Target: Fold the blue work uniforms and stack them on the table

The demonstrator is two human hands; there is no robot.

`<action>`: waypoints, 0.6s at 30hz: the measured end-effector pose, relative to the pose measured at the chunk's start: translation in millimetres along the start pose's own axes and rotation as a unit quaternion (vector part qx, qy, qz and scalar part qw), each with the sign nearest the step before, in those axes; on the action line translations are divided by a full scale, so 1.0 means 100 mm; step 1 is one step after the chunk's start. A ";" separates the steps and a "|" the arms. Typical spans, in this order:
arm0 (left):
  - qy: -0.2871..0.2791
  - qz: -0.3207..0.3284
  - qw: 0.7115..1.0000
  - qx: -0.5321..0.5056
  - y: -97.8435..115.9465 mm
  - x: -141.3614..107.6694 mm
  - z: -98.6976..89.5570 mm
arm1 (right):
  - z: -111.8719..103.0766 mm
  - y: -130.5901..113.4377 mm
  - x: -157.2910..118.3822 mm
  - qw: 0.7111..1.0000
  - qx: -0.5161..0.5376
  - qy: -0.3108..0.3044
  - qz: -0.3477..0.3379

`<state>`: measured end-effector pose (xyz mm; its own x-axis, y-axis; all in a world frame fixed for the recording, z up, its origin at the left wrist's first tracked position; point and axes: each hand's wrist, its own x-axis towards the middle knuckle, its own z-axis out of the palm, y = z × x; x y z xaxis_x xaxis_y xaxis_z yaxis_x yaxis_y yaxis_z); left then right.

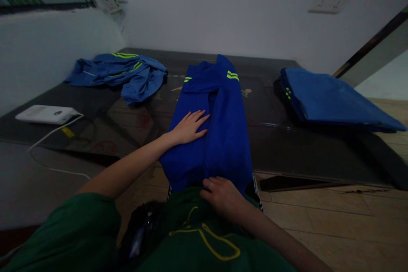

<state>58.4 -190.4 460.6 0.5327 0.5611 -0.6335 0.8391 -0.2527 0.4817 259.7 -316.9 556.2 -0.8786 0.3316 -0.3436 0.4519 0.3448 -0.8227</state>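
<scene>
At twelve o'clock, your blue garment (231, 131) overhangs the desk (302, 153).
Your left hand (188, 129) lies spread on it; your right hand (225, 196), at its six-o'clock end, may grip, you can't tell; tugging there could skew the folds.

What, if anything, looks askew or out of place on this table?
The folded blue stack at right juts past the edge of the dark table; the white cable hangs over the front. At left, a blue garment lies crumpled, unlike the neat stack. No spill shows.
</scene>
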 end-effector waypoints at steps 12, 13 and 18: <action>0.130 0.051 0.976 -0.170 0.13 -0.08 -0.17 | 0.02 0.11 -0.53 0.920 0.367 -0.061 0.124; 0.117 0.036 0.973 -0.196 0.17 -0.08 -0.19 | 0.03 0.18 -0.66 0.902 0.401 -0.051 0.155; 0.055 -0.049 0.957 -0.281 0.21 0.17 -0.17 | 0.14 0.54 -1.21 0.832 0.440 0.028 0.336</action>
<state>82.9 -172.4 470.2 0.4145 0.6479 -0.6391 0.6760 0.2510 0.6929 387.9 -351.1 547.1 -0.4540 0.2389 -0.8584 0.5286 -0.7033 -0.4753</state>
